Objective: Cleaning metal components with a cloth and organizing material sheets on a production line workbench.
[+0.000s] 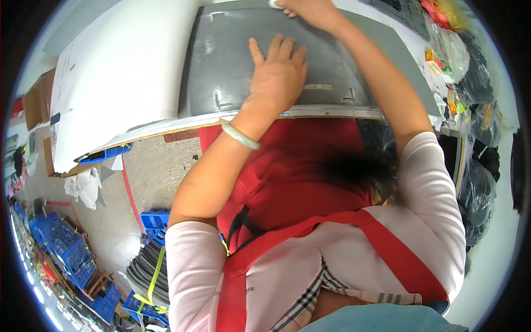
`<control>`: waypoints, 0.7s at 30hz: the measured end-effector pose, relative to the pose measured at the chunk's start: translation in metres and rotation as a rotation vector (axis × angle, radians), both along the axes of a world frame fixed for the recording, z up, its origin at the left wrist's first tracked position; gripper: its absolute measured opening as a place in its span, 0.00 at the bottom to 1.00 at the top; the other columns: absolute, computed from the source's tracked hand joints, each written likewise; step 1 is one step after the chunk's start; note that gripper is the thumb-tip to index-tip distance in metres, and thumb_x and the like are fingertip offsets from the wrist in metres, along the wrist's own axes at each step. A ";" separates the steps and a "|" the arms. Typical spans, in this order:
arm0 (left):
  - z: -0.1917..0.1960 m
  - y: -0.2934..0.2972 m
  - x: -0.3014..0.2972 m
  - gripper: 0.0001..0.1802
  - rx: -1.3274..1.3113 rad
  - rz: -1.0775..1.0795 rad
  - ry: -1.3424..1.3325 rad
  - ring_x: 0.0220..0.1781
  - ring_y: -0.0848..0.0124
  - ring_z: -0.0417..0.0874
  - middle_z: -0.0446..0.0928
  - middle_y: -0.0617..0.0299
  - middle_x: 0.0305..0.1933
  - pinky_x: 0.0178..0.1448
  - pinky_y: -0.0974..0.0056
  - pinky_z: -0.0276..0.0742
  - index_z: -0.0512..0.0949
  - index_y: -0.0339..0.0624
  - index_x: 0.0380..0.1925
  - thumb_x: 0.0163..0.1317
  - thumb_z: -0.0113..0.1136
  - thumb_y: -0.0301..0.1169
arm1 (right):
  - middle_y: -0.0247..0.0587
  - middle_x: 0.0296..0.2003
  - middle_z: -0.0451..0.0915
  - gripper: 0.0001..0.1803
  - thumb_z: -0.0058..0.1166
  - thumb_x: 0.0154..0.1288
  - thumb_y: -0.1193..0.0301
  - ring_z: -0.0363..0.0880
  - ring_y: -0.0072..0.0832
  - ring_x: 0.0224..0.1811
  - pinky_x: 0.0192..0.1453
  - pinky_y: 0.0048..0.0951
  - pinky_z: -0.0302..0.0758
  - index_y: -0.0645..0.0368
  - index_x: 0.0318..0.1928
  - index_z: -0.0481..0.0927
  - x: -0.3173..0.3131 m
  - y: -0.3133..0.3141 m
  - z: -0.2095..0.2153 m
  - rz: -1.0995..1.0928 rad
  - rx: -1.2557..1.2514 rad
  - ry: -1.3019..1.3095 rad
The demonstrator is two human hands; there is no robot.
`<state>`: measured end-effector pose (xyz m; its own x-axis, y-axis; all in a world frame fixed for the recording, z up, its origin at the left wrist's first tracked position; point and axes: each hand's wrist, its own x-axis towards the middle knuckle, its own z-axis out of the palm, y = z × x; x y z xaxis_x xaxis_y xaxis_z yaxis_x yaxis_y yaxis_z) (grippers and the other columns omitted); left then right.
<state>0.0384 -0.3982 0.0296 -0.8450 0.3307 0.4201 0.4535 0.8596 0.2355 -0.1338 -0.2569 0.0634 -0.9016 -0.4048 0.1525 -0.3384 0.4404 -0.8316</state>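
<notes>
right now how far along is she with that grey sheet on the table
Done: the grey sheet lies spread flat on the table with pale marks already on it. In hand: the left hand presses flat on the sheet, while the right hand at its far edge holds a small white piece I cannot identify. Left: much of the sheet is unmarked; how much remains cannot be told.
</notes>
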 end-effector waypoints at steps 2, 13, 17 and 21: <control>-0.003 -0.006 0.003 0.20 -0.004 0.022 -0.004 0.76 0.58 0.68 0.74 0.60 0.67 0.76 0.26 0.52 0.78 0.51 0.62 0.73 0.57 0.40 | 0.45 0.28 0.84 0.07 0.62 0.67 0.71 0.83 0.31 0.29 0.37 0.36 0.79 0.64 0.39 0.85 0.014 -0.056 0.005 0.068 0.076 0.010; -0.001 -0.004 0.002 0.24 0.090 -0.018 -0.003 0.77 0.56 0.65 0.70 0.56 0.70 0.75 0.22 0.53 0.75 0.45 0.64 0.71 0.58 0.39 | 0.63 0.36 0.83 0.10 0.58 0.66 0.71 0.82 0.59 0.40 0.45 0.49 0.77 0.67 0.35 0.84 0.001 -0.134 0.014 0.201 0.469 0.476; -0.008 -0.012 0.004 0.23 0.151 -0.051 0.006 0.76 0.51 0.65 0.71 0.51 0.69 0.74 0.18 0.46 0.76 0.38 0.63 0.72 0.55 0.38 | 0.63 0.35 0.84 0.10 0.59 0.66 0.71 0.83 0.58 0.41 0.47 0.49 0.78 0.68 0.34 0.84 0.013 -0.149 0.025 0.176 0.649 0.464; -0.003 -0.003 0.001 0.22 0.024 -0.006 0.007 0.76 0.55 0.67 0.73 0.55 0.67 0.74 0.21 0.53 0.78 0.44 0.61 0.71 0.58 0.40 | 0.56 0.30 0.85 0.08 0.60 0.63 0.74 0.86 0.48 0.33 0.41 0.44 0.82 0.69 0.37 0.82 -0.011 -0.125 0.015 0.114 0.422 0.297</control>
